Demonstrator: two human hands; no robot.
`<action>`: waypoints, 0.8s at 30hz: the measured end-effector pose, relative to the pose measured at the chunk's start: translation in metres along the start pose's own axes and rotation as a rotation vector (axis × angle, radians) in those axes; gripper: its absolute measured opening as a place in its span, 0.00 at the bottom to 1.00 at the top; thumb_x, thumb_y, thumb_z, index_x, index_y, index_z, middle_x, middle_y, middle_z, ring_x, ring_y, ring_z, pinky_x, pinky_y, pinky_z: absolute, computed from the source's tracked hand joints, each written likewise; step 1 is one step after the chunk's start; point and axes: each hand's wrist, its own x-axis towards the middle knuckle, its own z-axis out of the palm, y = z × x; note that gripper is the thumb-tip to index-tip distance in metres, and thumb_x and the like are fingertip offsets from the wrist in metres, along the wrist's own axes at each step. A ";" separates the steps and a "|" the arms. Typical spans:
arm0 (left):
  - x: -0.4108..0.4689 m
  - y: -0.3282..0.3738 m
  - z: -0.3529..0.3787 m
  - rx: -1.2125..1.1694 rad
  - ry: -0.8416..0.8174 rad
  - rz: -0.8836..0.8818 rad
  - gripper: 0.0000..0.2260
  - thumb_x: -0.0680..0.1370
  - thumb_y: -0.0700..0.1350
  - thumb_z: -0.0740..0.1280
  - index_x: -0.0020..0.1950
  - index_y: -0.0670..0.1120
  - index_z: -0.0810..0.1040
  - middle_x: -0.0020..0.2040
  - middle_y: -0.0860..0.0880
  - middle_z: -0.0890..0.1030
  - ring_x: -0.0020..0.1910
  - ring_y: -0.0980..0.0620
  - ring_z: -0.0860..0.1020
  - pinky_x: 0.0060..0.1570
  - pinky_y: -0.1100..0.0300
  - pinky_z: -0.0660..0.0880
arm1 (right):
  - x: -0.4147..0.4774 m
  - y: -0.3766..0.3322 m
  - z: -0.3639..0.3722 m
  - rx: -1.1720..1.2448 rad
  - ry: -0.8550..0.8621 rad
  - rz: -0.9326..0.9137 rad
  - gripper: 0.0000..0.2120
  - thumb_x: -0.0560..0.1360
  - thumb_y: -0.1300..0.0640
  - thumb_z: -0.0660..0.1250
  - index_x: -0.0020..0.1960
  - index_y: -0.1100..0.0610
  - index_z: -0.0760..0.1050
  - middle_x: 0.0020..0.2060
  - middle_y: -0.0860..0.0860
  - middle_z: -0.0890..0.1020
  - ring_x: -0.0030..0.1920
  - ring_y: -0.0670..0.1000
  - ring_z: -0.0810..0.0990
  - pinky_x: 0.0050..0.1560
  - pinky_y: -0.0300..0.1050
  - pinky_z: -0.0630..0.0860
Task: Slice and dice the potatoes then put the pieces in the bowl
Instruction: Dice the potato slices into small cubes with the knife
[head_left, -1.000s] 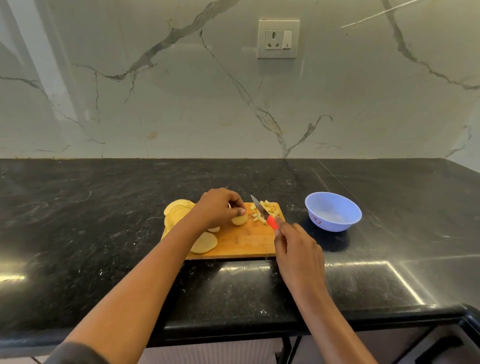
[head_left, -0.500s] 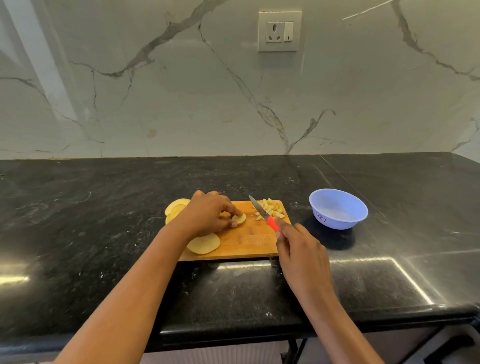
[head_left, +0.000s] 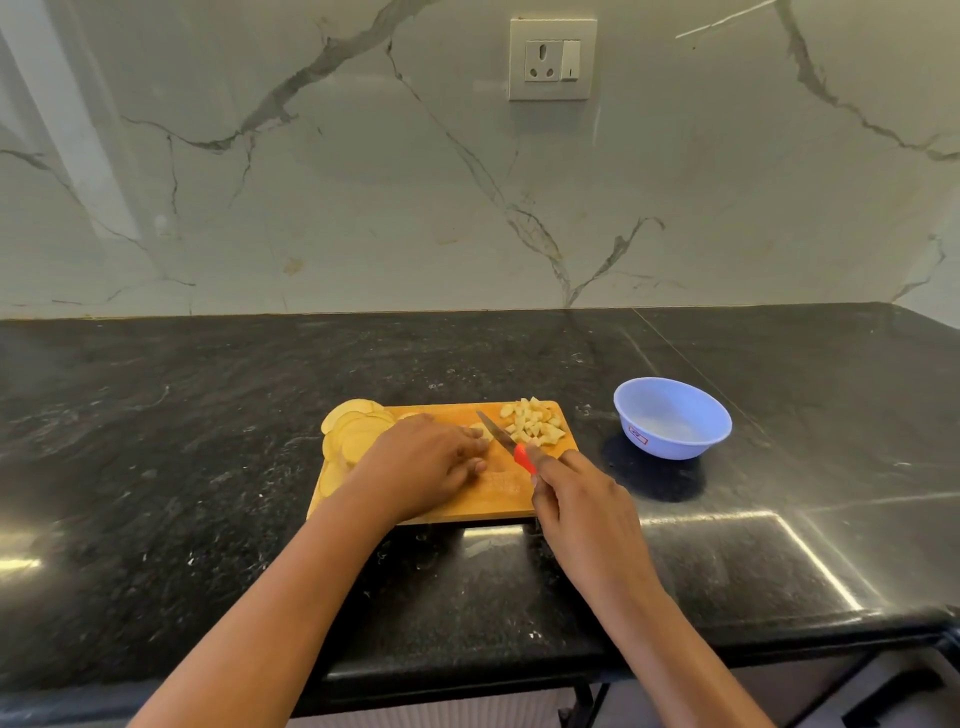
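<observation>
Fingers of the left hand are curling onto a potato slice, seemingly steadying it for dicing; right hand is clamping the knife; diced pieces are lying on the cutting board.

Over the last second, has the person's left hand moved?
Yes. The left hand has come toward the person, from the cutting board's far edge to its middle, holding a potato slice beside the knife.

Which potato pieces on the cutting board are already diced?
The small cubes heaped at the cutting board's far right corner, nearest the blue bowl. The potatoes at its left edge are round slices; the left hand holds another.
</observation>
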 end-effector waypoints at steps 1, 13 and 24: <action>-0.001 -0.001 0.000 -0.031 -0.002 -0.008 0.18 0.82 0.53 0.55 0.72 0.54 0.68 0.72 0.58 0.68 0.70 0.57 0.67 0.70 0.58 0.60 | 0.001 0.000 -0.001 -0.017 -0.018 -0.005 0.21 0.81 0.52 0.55 0.73 0.45 0.63 0.47 0.45 0.73 0.44 0.48 0.76 0.41 0.42 0.71; -0.002 -0.006 -0.002 0.055 -0.028 -0.070 0.17 0.82 0.56 0.53 0.71 0.61 0.68 0.69 0.62 0.70 0.70 0.61 0.66 0.74 0.51 0.45 | 0.038 -0.007 -0.030 -0.121 -0.164 -0.093 0.17 0.80 0.57 0.57 0.68 0.49 0.72 0.50 0.51 0.80 0.48 0.51 0.79 0.47 0.47 0.78; 0.000 -0.004 -0.003 0.023 -0.085 -0.034 0.18 0.83 0.54 0.52 0.72 0.56 0.67 0.73 0.59 0.66 0.73 0.61 0.61 0.73 0.49 0.37 | 0.045 -0.015 -0.023 -0.162 -0.276 -0.062 0.18 0.80 0.58 0.55 0.67 0.51 0.72 0.53 0.53 0.81 0.48 0.54 0.80 0.45 0.45 0.77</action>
